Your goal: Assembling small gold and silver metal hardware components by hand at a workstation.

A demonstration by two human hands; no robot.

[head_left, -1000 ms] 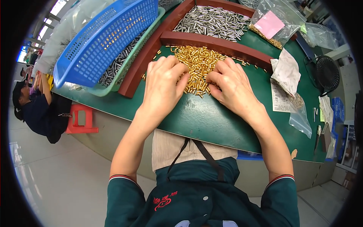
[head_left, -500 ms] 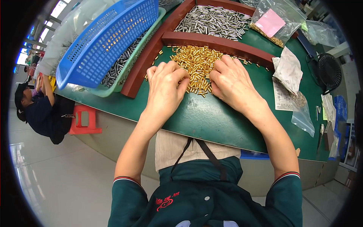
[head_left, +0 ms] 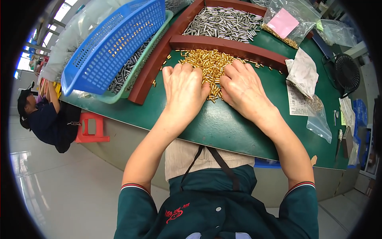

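Observation:
A pile of small gold-coloured metal cylinders [head_left: 211, 65] lies on the green tabletop [head_left: 213, 121]. My left hand [head_left: 183, 88] rests at the pile's left side, knuckles up and fingers curled under. On the right side, my right hand [head_left: 244, 88] bends its fingers down into the edge of the same pile. Both hands are closed, and their fingertips are hidden, so anything pinched in them does not show. A few loose gold cylinders lie left of my left hand. The dark red wooden bar [head_left: 229, 47] runs just behind the pile.
Behind the bar are many silver metal pins [head_left: 223, 24]. A blue basket [head_left: 115, 46] leans in a green basket [head_left: 129, 85] of dark pins on the left. At right lie a bag with a pink slip [head_left: 284, 23], a cloth [head_left: 303, 73] and a black fan [head_left: 346, 73]. Another person [head_left: 41, 119] sits far left.
My left hand has shifted slightly right and turned more knuckles-up, its thumb now against the pile's near edge. My right hand stays almost in place.

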